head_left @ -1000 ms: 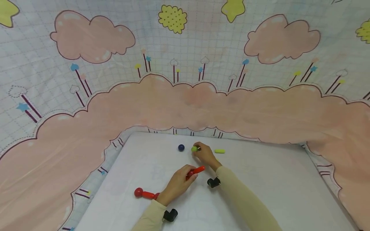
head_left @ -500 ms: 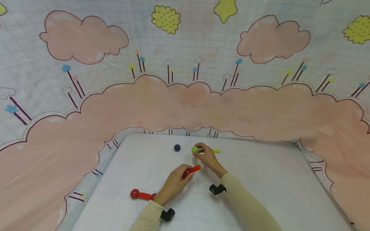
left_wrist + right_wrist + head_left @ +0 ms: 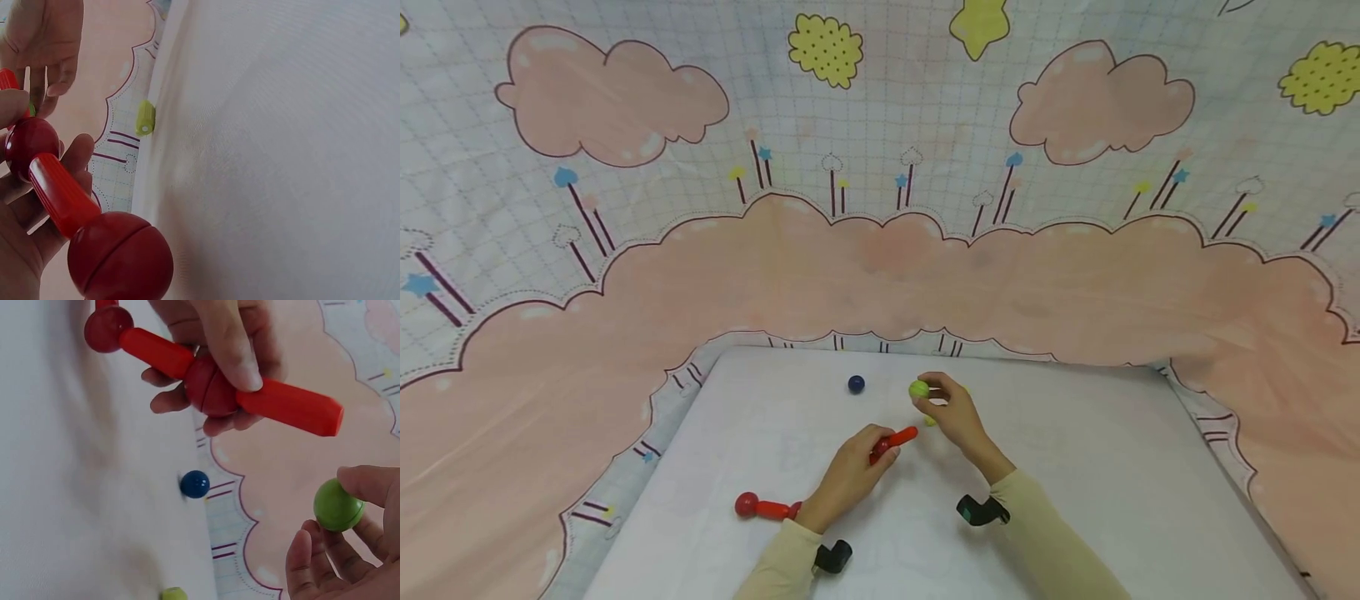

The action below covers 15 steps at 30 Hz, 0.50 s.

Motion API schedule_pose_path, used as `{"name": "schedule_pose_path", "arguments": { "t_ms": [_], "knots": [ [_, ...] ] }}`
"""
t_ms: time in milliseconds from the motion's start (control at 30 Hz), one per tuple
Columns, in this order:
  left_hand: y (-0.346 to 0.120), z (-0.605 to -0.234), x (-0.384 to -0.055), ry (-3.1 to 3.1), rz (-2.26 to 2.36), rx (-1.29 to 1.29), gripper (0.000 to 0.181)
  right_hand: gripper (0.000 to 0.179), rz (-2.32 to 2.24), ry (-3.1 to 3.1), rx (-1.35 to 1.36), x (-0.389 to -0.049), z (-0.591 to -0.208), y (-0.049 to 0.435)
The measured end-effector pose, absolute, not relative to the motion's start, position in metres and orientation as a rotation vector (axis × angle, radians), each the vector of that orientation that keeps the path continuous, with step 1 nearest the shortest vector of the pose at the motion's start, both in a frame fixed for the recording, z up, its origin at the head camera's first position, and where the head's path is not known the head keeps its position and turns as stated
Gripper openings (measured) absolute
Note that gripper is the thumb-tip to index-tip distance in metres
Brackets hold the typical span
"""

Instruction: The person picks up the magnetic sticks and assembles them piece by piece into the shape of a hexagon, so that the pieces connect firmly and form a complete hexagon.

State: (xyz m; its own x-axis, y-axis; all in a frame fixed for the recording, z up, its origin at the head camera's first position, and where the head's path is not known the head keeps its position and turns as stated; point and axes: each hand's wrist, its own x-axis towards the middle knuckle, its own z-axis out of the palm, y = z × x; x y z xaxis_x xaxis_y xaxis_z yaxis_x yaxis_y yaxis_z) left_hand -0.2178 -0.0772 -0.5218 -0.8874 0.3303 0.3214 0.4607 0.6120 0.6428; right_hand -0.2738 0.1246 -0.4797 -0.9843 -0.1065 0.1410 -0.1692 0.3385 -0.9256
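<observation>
My left hand (image 3: 848, 471) grips a jointed chain of red balls and ribbed red rods by one of its balls (image 3: 212, 386), thumb on top. A free red rod (image 3: 294, 407) sticks out from that ball toward the right hand. The chain's other end, with a red ball (image 3: 747, 504), reaches left past the wrist, which hides part of it. My right hand (image 3: 958, 417) pinches a light green ball (image 3: 338, 505) between thumb and fingers, beyond the tip of the red rod and apart from it.
A dark blue ball (image 3: 856, 384) lies on the white table (image 3: 1112, 467) near its far edge. A yellow-green rod (image 3: 145, 117) lies on the table; in the head view yellow-green bits show around the right hand. A cloud-patterned cloth (image 3: 887, 275) hangs behind.
My right hand has drawn the green ball to the right, away from the blue ball. The left hand keeps its hold on the red chain. The head view has shifted slightly.
</observation>
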Motion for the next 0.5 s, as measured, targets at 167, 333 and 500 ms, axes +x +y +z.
{"name": "schedule_pose_path", "arguments": {
  "t_ms": [167,333,500],
  "knots": [
    [-0.077,-0.521,-0.218,-2.695,-1.129,-0.627,0.027,0.041,1.749,-2.513,0.299,-0.266,-0.471,0.128],
    [-0.077,-0.521,-0.218,-2.681,-1.110,-0.643,0.027,0.042,1.788,-2.465,0.339,-0.256,-0.465,0.132],
    [-0.076,-0.522,-0.219,-2.654,-1.110,-0.632,0.026,0.041,1.783,-2.458,0.361,-0.246,-0.461,0.134]
  ]
}}
